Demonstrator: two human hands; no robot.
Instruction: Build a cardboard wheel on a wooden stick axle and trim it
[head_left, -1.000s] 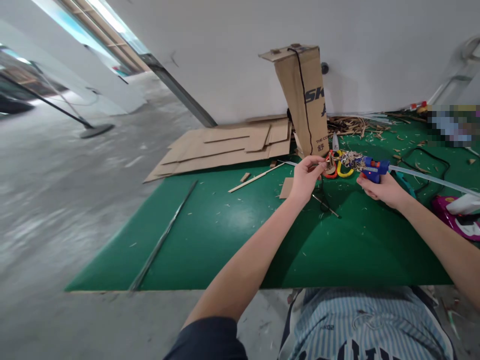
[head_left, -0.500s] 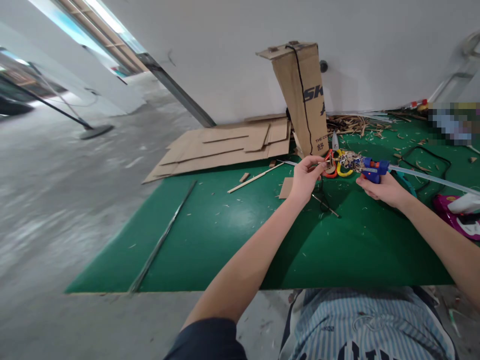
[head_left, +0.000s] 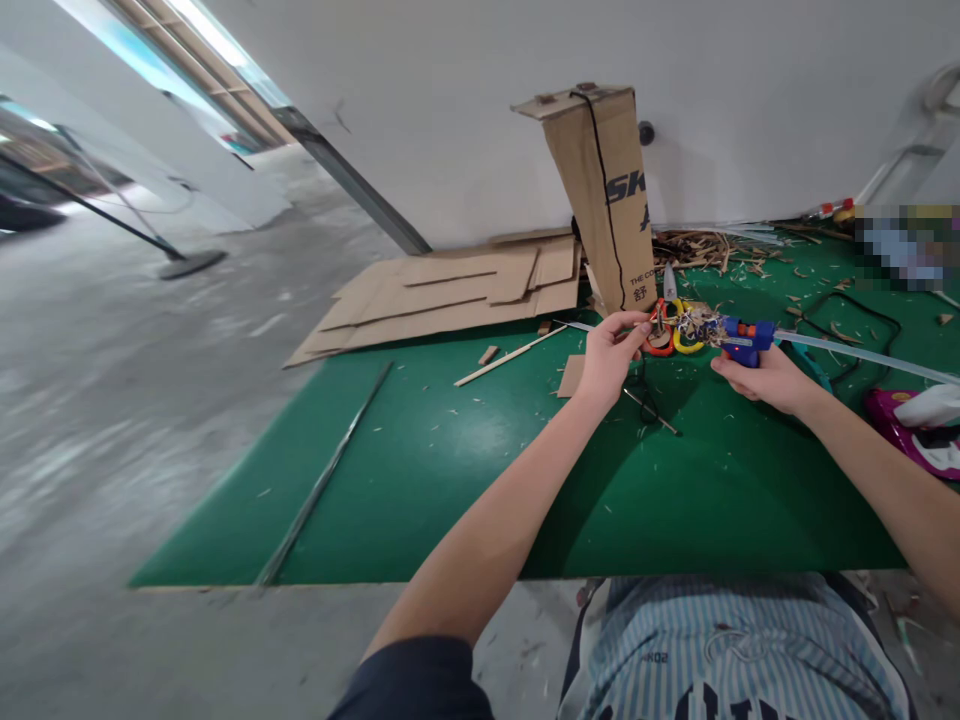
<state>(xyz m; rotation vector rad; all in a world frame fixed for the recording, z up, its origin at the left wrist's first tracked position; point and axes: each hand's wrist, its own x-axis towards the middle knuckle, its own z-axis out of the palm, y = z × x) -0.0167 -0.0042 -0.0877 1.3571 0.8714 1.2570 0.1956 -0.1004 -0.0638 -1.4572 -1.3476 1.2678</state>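
My right hand [head_left: 757, 378] grips a blue glue gun [head_left: 742, 340] with a clear glue stick [head_left: 862, 357] trailing out its back. Its nozzle points left at a small tangle of thin wood strips [head_left: 694, 320]. My left hand [head_left: 611, 355] pinches a thin stick at the left end of that tangle and holds it above the green mat [head_left: 450, 470]. Under the tangle, scissors with red and yellow handles [head_left: 670, 338] lie on the mat.
A tall cardboard box [head_left: 604, 195] stands just behind the hands, with flat cardboard sheets [head_left: 450, 290] to its left. A metal ruler [head_left: 322, 480], a wood strip [head_left: 510, 356], a black cable [head_left: 847, 320], wood shavings [head_left: 705, 250] and a pink-and-white item [head_left: 919, 425] lie on the mat.
The glue gun has shifted slightly left, closer to the tangle of strips. My left hand has stayed in place.
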